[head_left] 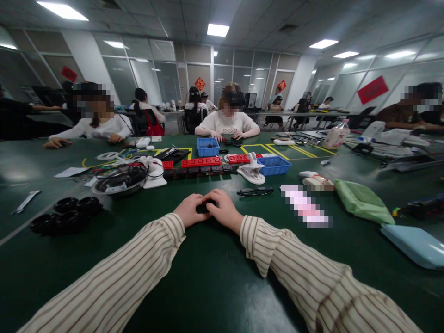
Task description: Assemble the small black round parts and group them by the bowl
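Observation:
My left hand (189, 209) and my right hand (225, 210) meet in the middle of the green table. Between them they hold a small black object (204, 208), mostly covered by my fingers, so its kind does not show. Fingers of both hands are curled round it, thumbs toward each other. Just beyond my right hand lies a pair of black-framed glasses (255, 191). A white clip stand (252, 171) is past the glasses. Farther ahead runs a row of red and black socket blocks (201, 162).
Black round cups (71, 215) and a metal bowl (118, 186) of cables stand left. Blue bins (208, 147) sit ahead. Right are a green pouch (364, 201), a light blue case (414, 245) and a bottle (336, 134). A person (227, 122) works across the table.

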The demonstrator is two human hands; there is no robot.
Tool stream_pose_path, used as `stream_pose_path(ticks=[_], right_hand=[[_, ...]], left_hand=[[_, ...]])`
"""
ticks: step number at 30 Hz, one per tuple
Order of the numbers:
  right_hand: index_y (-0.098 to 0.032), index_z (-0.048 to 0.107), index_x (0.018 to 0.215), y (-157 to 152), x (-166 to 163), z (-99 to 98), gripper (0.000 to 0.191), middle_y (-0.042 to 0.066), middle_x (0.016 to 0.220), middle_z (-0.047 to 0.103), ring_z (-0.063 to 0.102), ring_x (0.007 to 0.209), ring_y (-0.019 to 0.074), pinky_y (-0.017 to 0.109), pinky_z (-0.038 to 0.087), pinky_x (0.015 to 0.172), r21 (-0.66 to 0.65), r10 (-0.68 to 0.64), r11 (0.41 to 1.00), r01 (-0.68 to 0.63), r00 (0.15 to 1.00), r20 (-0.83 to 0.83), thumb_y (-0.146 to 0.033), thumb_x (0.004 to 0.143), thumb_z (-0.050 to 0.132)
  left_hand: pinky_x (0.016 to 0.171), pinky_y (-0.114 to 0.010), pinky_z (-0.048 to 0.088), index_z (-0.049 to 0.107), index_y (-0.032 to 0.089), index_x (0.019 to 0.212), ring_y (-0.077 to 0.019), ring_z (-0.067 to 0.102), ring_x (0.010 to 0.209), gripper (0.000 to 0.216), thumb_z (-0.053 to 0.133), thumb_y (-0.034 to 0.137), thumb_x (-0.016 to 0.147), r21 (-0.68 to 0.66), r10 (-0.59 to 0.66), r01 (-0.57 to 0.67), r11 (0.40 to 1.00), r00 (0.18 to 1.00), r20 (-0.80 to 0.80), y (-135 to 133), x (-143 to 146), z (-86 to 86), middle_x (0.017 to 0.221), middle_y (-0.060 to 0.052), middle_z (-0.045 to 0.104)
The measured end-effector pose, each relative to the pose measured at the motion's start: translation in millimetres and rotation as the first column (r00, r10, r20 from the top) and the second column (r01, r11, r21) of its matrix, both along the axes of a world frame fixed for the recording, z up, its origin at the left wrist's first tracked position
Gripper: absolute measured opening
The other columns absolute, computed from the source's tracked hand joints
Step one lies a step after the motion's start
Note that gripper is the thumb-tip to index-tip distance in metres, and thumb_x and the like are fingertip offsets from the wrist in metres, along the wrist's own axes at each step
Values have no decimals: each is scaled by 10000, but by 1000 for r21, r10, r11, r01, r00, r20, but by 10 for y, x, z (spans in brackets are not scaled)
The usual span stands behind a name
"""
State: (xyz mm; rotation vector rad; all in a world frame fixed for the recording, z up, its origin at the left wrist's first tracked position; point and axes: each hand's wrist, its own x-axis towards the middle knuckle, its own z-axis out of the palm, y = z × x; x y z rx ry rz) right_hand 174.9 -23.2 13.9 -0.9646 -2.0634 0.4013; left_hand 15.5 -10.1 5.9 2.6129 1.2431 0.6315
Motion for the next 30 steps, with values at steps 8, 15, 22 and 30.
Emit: stream_pose_path(ticks=[8,15,22,30], right_hand=[[-163,494,946,-23,3,-19,277,37,880,517,477,811,163,304,394,730,-4,-129,992,129,991,-22,-352,753,554],[-177,471,779,0,-17,-38,269,1,769,471,447,728,144,268,374,654,11,-188,982,188,982,17,-384,689,617],[-170,547,796,0,-7,-15,102,11,818,506,458,824,153,288,374,760,5,-61,998,61,998,3,-189,701,582],[-160,552,924,-44,11,15,185,34,920,540,469,899,158,308,367,835,26,41,999,-40,999,-22,-128,748,507]], left_hand=[[839,-386,399,560,162,940,-241,527,906,463,636,486,618,79,123,-122,989,992,-8,-52,37,27,952,-68,575],[794,-372,409,568,168,793,-234,536,834,305,620,427,640,89,188,-180,980,978,-88,-77,94,32,826,-50,574],[787,-337,424,585,167,869,-216,528,859,262,601,315,653,20,40,-39,999,999,-19,-22,24,15,894,-51,575],[869,-387,380,524,169,1030,-245,511,959,433,608,364,653,35,39,-38,999,999,-21,-24,15,0,1009,-75,568]])
